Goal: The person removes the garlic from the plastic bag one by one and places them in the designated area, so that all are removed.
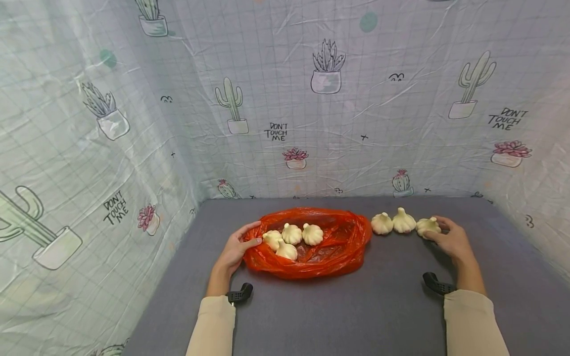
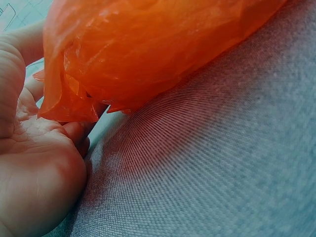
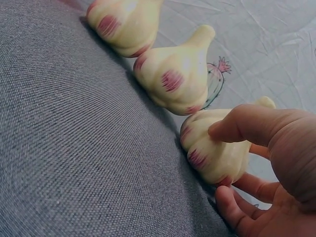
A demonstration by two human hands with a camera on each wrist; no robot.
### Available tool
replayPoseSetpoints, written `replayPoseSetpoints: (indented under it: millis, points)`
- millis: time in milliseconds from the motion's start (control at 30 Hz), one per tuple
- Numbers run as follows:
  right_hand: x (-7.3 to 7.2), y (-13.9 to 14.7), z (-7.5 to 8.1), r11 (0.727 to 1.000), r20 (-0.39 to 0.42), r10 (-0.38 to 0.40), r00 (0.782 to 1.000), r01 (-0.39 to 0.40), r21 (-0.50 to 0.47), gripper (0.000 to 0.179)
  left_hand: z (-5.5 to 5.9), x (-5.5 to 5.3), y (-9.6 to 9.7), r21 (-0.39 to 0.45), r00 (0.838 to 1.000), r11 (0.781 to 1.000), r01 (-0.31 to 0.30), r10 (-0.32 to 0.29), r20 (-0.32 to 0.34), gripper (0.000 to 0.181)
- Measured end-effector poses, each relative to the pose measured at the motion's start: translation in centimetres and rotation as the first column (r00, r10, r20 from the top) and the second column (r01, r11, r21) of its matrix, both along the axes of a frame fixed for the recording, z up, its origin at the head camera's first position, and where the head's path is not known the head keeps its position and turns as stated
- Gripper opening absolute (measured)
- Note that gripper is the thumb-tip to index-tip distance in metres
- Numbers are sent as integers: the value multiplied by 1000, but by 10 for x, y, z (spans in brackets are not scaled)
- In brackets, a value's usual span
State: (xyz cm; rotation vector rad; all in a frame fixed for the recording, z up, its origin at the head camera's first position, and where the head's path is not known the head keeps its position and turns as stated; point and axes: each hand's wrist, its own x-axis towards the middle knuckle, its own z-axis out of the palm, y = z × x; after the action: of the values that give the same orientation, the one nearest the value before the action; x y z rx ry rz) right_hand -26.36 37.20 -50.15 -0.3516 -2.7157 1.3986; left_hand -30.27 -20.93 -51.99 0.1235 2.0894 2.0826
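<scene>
An orange-red plastic bag [image 1: 338, 268] lies spread wide on the table, its mouth facing up. Several garlic bulbs [image 1: 312, 234] sit inside, gathered toward its left side. My left hand [image 1: 233, 251] holds the bag's left rim, thumb over the edge and fingers outside; in the left wrist view, bag film [image 2: 148, 54] hangs beside the palm. To the right of the bag, three garlic bulbs stand in a row. With thumb and fingers, my right hand [image 1: 453, 243] grips the rightmost garlic bulb [image 3: 212, 148], which stands close against the middle bulb [image 3: 173, 79].
The grey cloth-covered table [image 1: 338, 316] extends in front of the bag. A pale curtain [image 1: 267, 59] printed with cacti encloses the back and both sides. Black wrist cameras [image 1: 240, 293] are strapped at both sleeves.
</scene>
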Motion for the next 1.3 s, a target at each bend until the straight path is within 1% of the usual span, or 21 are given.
replayPoseSetpoints:
  millis: [133, 267, 433, 533, 633, 733, 833, 933, 1067, 1200, 1300]
  points:
    - [-1, 0, 1, 1000, 14, 7, 1000, -7, 0, 78, 0, 0, 0, 2, 1000, 1000, 2, -2, 1, 58]
    - [-2, 1, 2, 1000, 15, 23, 1000, -24, 21, 78, 0, 0, 0, 4, 1000, 1000, 0, 0, -2, 58]
    - [-1, 5, 7, 996, -24, 60, 998, -58, 73, 74, 0, 0, 1, 5, 1000, 1000, 2, -2, -3, 57]
    - [-1, 5, 15, 993, -40, 60, 997, -56, 102, 74, -1, 0, 0, 3, 1000, 1000, 2, -2, -2, 58]
    - [1, 0, 28, 992, -60, 40, 997, -32, 123, 75, 0, 0, 0, 5, 1000, 1000, 3, -3, 0, 58]
    - [2, -9, 41, 993, -92, 20, 996, -8, 122, 74, 0, 0, 0, 5, 1000, 1000, 5, -5, 0, 59]
    - [4, -18, 54, 994, -137, 28, 990, -12, 113, 73, 1, 0, 0, 7, 1000, 1000, 8, -8, 2, 59]
    - [7, -33, 67, 994, -205, 69, 976, -49, 98, 70, 1, 0, 0, 12, 1000, 1000, 9, -9, 3, 59]
    - [10, -57, 82, 988, -286, 147, 947, -125, 94, 63, 2, 0, 0, 16, 1000, 1000, 11, -11, 2, 59]
    - [9, -82, 89, 972, -338, 231, 913, -204, 114, 58, 3, 0, 0, 17, 1000, 1000, 10, -11, 6, 59]
    - [6, -101, 89, 954, -378, 300, 876, -273, 123, 52, 2, 0, 0, 15, 1000, 1000, 9, -9, 8, 58]
